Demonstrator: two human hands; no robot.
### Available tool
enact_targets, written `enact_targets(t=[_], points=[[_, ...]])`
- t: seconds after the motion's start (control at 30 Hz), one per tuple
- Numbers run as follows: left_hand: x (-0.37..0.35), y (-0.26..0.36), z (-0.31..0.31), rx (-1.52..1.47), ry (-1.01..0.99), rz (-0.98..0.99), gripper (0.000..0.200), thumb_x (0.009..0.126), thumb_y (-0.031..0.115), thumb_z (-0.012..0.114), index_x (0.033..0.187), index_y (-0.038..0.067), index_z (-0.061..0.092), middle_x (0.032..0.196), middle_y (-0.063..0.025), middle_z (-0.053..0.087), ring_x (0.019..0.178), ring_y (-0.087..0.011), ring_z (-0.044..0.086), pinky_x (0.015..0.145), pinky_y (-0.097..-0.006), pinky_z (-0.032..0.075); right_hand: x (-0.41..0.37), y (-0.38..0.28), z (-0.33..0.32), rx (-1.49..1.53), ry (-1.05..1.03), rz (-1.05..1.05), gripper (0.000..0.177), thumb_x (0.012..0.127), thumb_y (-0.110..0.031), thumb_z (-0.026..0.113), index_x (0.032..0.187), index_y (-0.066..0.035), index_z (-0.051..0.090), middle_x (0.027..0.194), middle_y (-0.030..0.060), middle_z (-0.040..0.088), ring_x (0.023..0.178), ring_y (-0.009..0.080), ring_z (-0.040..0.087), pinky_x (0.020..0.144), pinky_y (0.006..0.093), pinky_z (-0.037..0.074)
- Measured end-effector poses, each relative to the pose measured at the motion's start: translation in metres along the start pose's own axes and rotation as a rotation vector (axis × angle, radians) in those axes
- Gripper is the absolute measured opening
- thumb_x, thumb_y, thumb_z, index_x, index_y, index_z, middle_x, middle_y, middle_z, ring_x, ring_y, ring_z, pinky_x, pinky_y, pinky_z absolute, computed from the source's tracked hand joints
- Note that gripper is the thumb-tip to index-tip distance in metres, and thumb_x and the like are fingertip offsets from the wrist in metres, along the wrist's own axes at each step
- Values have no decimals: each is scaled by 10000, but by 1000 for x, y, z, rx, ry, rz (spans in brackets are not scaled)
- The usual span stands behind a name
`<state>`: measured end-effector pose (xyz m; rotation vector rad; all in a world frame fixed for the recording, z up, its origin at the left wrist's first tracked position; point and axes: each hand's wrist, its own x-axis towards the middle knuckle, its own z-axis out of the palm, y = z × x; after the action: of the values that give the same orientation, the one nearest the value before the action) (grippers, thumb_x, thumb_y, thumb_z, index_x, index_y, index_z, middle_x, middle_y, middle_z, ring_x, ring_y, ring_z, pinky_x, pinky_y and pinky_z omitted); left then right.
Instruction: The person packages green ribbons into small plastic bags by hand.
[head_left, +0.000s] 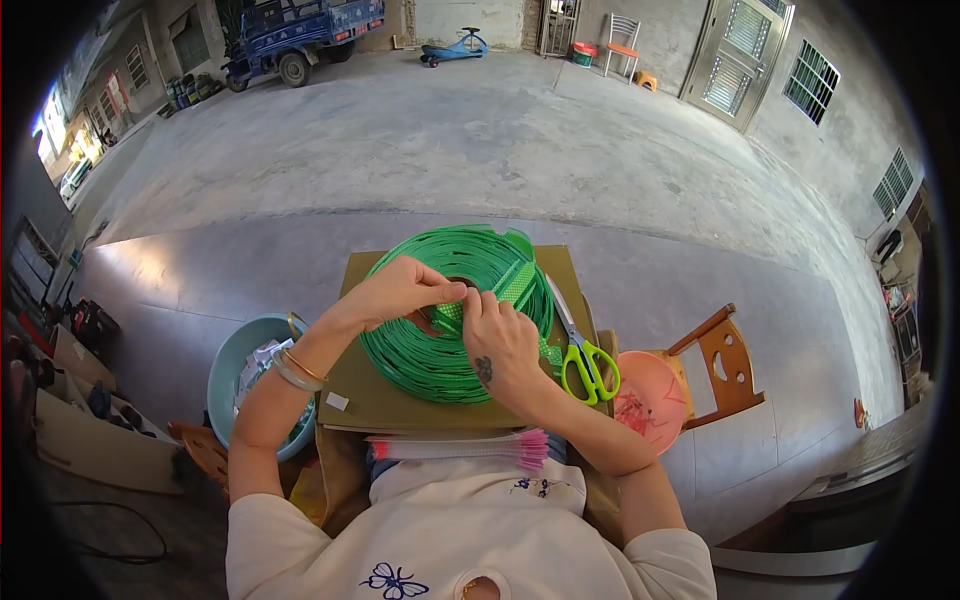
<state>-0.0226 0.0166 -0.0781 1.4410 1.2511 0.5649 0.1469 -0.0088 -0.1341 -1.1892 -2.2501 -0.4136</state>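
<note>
A large coil of green ribbon [410,365] lies on an olive-brown board [350,372] in front of me. Over its middle runs a loose strip of green ribbon with pale dots [516,284]. My left hand [408,292] pinches the ribbon near the coil's centre, thumb and forefinger together. Right beside it my right hand [503,338] is closed, knuckles up, fingertips almost touching the left ones; its fingers hide part of the ribbon. Scissors with lime-green handles [592,372] rest along the board's right side. A small white piece [337,401] sits near the left front corner.
Across my lap lies a bundle of white strips with pink ends [460,447]. A blue basin [226,375] with packets stands left; a pink basin [655,375] with red bits stands right, by a small wooden chair [728,370]. A blue three-wheeled truck [305,25] is parked far off.
</note>
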Motion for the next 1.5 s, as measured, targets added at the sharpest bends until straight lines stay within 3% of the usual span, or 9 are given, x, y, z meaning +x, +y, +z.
enact_targets(t=[0.1, 0.3, 0.43, 0.57, 0.7, 0.8, 0.97, 1.1, 1.5], points=[[2, 0, 0, 71, -44, 61, 289, 809, 187, 650, 1007, -23, 641, 669, -12, 562, 578, -73, 516, 515, -246, 514, -1, -6, 6, 12, -102, 53, 203, 767, -164, 563, 891, -22, 488, 722, 73, 512, 668, 216, 591, 489, 309, 469], [-13, 19, -5, 537, 36, 230, 402, 688, 68, 683, 1068, -33, 602, 712, -150, 653, 627, -153, 619, 589, -279, 497, 0, 25, -12, 1036, -366, 166, 639, 803, -413, 616, 1194, 51, 415, 1058, 127, 560, 861, 222, 586, 718, 325, 462], [-26, 39, 0, 568, -17, 267, 449, 687, 78, 693, 1110, -18, 579, 734, -159, 652, 620, -167, 603, 623, -288, 469, 19, 47, -28, 1499, -864, 438, 596, 839, -398, 592, 1241, 4, 413, 1030, 68, 589, 945, 127, 535, 802, 287, 428], [-23, 47, 0, 673, -47, 393, 433, 706, 99, 696, 1116, 12, 586, 717, -115, 650, 605, -161, 582, 611, -285, 459, 19, 45, -19, 1757, -1139, 177, 415, 868, -228, 572, 1183, 26, 480, 980, 93, 633, 905, 138, 591, 817, 289, 453], [-17, 36, 6, 528, 144, 581, 363, 751, 56, 653, 1106, 15, 590, 804, -115, 667, 684, -198, 635, 649, -283, 486, 13, 42, -12, 1801, -970, 312, 256, 903, -156, 495, 1052, 40, 565, 941, 111, 651, 910, 153, 606, 813, 273, 474], [-17, 30, 12, 453, 534, 660, 312, 790, 2, 600, 1101, 27, 599, 835, -105, 671, 706, -183, 648, 645, -251, 503, 10, 45, -11, 2054, -690, 487, 273, 926, -162, 444, 1080, 46, 529, 1006, 127, 625, 951, 182, 600, 847, 299, 477], [-45, 8, 30, 175, 128, 538, 264, 811, -20, 578, 1062, 42, 630, 817, -80, 670, 675, -128, 639, 618, -231, 521, 2, 61, -3, 2715, -482, 784, 329, 953, -203, 362, 1171, 31, 440, 1153, 156, 543, 1035, 243, 566, 905, 377, 466], [-49, 1, 43, 89, -61, 611, 239, 797, -42, 587, 1010, 41, 658, 811, -67, 669, 662, -114, 634, 618, -229, 528, -1, 56, -5, 2757, -612, 778, 281, 944, -210, 397, 1138, -24, 482, 1172, 138, 543, 1059, 270, 549, 902, 407, 469], [-38, -11, 46, 69, -20, 742, 165, 750, -82, 594, 869, -1, 676, 755, -76, 667, 676, -140, 658, 622, -227, 526, -3, 47, -19, 2771, -647, 857, 337, 919, -176, 404, 1208, -17, 475, 1222, 92, 524, 1239, 251, 383, 980, 450, 369]])
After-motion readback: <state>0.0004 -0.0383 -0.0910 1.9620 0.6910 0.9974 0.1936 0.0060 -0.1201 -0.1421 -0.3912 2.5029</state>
